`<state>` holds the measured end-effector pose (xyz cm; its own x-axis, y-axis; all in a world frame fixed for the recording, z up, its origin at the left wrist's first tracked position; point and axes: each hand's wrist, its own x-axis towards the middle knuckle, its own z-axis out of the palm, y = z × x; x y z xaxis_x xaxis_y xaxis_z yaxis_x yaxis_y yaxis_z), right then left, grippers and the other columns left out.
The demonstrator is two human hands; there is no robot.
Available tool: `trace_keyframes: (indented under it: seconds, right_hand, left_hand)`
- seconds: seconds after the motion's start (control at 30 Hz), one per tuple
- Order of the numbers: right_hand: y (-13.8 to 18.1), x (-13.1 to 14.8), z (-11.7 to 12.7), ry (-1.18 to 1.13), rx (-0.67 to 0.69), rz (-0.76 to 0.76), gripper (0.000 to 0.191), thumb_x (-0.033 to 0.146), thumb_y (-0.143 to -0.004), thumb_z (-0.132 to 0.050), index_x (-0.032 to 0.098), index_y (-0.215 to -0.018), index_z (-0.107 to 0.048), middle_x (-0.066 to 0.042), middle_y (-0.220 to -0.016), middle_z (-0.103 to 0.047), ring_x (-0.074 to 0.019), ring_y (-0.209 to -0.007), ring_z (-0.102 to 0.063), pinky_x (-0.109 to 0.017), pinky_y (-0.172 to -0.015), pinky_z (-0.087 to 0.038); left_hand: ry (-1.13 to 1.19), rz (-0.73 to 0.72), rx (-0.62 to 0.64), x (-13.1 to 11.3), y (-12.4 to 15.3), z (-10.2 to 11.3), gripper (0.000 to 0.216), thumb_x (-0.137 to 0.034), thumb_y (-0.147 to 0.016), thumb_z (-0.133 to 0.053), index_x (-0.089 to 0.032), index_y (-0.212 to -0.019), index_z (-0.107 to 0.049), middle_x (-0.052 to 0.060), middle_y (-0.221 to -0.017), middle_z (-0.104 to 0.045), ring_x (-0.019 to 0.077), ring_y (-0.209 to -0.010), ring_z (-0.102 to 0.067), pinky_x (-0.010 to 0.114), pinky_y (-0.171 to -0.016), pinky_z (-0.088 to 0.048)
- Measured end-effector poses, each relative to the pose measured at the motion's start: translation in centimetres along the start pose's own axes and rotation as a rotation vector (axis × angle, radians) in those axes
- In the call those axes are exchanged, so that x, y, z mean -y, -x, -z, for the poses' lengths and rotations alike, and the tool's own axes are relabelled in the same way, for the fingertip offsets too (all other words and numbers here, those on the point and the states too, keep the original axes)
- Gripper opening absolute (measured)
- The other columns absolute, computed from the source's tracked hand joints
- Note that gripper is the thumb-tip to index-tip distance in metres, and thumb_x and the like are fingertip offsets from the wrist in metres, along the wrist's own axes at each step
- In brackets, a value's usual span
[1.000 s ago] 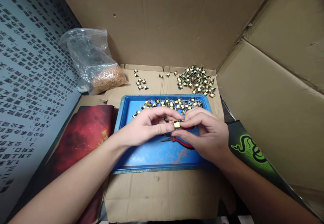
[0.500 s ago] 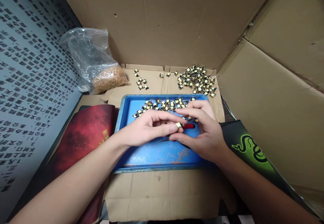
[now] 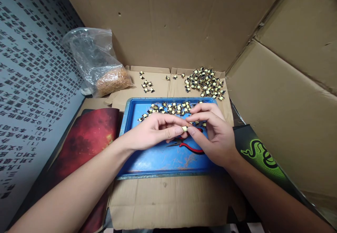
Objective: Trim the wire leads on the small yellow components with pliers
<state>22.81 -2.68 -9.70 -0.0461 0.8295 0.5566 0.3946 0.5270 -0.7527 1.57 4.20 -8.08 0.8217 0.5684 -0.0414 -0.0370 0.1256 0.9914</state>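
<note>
My left hand [image 3: 160, 131] pinches a small coil wrapped in pale yellow tape [image 3: 184, 129] between thumb and fingers above the blue tray [image 3: 147, 173]. At the coil's right end, the thumb and forefinger of my right hand [image 3: 214, 131] close together on it; whether they grip a wire or the coil's edge is hidden. Beneath both hands lie needle-nose pliers with red and black handles [image 3: 190, 148], jaws pointing left, partly covered by my right hand. Behind my hands, several similar yellow-taped coils [image 3: 171, 109] with thin copper wires lie along the tray's far side.
Beyond the tray, a heap of coils [image 3: 205, 82] sits at the right on cardboard, with a few loose coils [image 3: 147, 84] at the left. A clear plastic bag [image 3: 113, 80] holds copper-coloured wire bits. Cardboard walls [image 3: 168, 25] enclose the back and right. Wire scraps [image 3: 186, 162] litter the tray.
My right thumb has moved up from below to the coil's right end, meeting the forefinger there. More of the pliers now shows. My left hand has barely shifted.
</note>
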Motion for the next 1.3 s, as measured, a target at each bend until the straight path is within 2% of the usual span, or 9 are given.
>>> trace_keyframes:
  seconds: [0.13, 0.3, 0.67, 0.87, 0.93, 1.07, 1.2, 1.3]
  right_hand:
    - [0.0, -0.1, 0.1, -0.012, 0.022, -0.008, 0.025, 0.014, -0.093, -0.070, 0.027, -0.114, -0.073, -0.009, -0.120, -0.062, -0.0262, -0.118, -0.061, -0.048, -0.106, -0.052]
    - [0.1, -0.3, 0.2, -0.046, 0.030, -0.027, 0.018, 0.014, -0.093, -0.072, 0.026, -0.106, -0.073, -0.008, -0.120, -0.061, -0.0252, -0.118, -0.062, -0.048, -0.106, -0.051]
    - [0.2, -0.5, 0.4, -0.084, 0.010, -0.035, 0.010, 0.016, -0.092, -0.070, 0.025, -0.095, -0.069, -0.008, -0.117, -0.062, -0.0263, -0.114, -0.062, -0.051, -0.103, -0.054]
    - [0.2, -1.0, 0.4, -0.082, 0.000, -0.064, 0.006, 0.020, -0.094, -0.069, 0.025, -0.094, -0.068, -0.009, -0.118, -0.062, -0.0272, -0.114, -0.062, -0.050, -0.102, -0.055]
    - [0.2, -1.0, 0.4, -0.072, -0.002, -0.065, 0.006, 0.020, -0.095, -0.068, 0.025, -0.098, -0.068, -0.009, -0.119, -0.062, -0.0272, -0.115, -0.062, -0.048, -0.100, -0.056]
    - [0.0, -0.9, 0.3, -0.022, 0.010, -0.056, 0.019, 0.020, -0.093, -0.071, 0.026, -0.111, -0.070, -0.008, -0.119, -0.064, -0.0258, -0.116, -0.061, -0.044, -0.098, -0.054]
    - [-0.2, -0.7, 0.1, 0.006, -0.006, -0.066, 0.006, 0.020, -0.095, -0.072, 0.025, -0.098, -0.072, -0.007, -0.112, -0.065, -0.0237, -0.110, -0.064, -0.045, -0.101, -0.053]
    - [-0.2, -0.6, 0.1, 0.019, 0.011, -0.060, 0.007, 0.019, -0.097, -0.070, 0.024, -0.094, -0.071, -0.006, -0.106, -0.067, -0.0230, -0.106, -0.066, -0.044, -0.098, -0.054]
  left_hand:
    - [-0.004, -0.005, 0.003, -0.1, 0.0, 0.0, 0.034, -0.037, -0.098, -0.073, -0.012, -0.121, -0.078, 0.011, -0.095, -0.077, 0.0110, -0.071, -0.059, 0.022, -0.064, -0.047]
    - [-0.001, -0.003, -0.005, -0.1, 0.0, 0.0, 0.029, -0.036, -0.099, -0.073, -0.013, -0.116, -0.079, 0.009, -0.094, -0.077, 0.0095, -0.069, -0.056, 0.021, -0.063, -0.045]
    - [-0.016, -0.034, 0.001, -0.1, -0.2, 0.1, 0.034, -0.037, -0.101, -0.070, -0.012, -0.123, -0.078, 0.009, -0.093, -0.076, 0.0080, -0.065, -0.052, 0.019, -0.058, -0.042]
    - [0.013, -0.025, -0.137, 0.3, -0.4, 0.5, 0.040, -0.044, -0.101, -0.068, -0.012, -0.121, -0.078, 0.008, -0.089, -0.074, 0.0080, -0.061, -0.051, 0.019, -0.053, -0.040]
    - [0.003, -0.020, -0.174, 0.3, -0.4, 0.5, 0.040, -0.046, -0.100, -0.069, -0.012, -0.120, -0.078, 0.008, -0.088, -0.074, 0.0081, -0.060, -0.051, 0.019, -0.052, -0.039]
    - [-0.059, -0.018, -0.161, 0.1, -0.4, 0.4, 0.037, -0.044, -0.100, -0.070, -0.012, -0.117, -0.078, 0.006, -0.086, -0.073, 0.0078, -0.061, -0.051, 0.018, -0.052, -0.039]
    - [-0.085, -0.007, -0.161, 0.0, -0.4, 0.3, 0.039, -0.045, -0.100, -0.070, -0.011, -0.118, -0.076, 0.005, -0.086, -0.073, 0.0077, -0.060, -0.050, 0.019, -0.053, -0.039]
    - [-0.143, -0.014, -0.136, -0.1, -0.4, 0.2, 0.040, -0.047, -0.102, -0.066, -0.012, -0.118, -0.076, 0.006, -0.088, -0.074, 0.0084, -0.062, -0.052, 0.020, -0.057, -0.042]
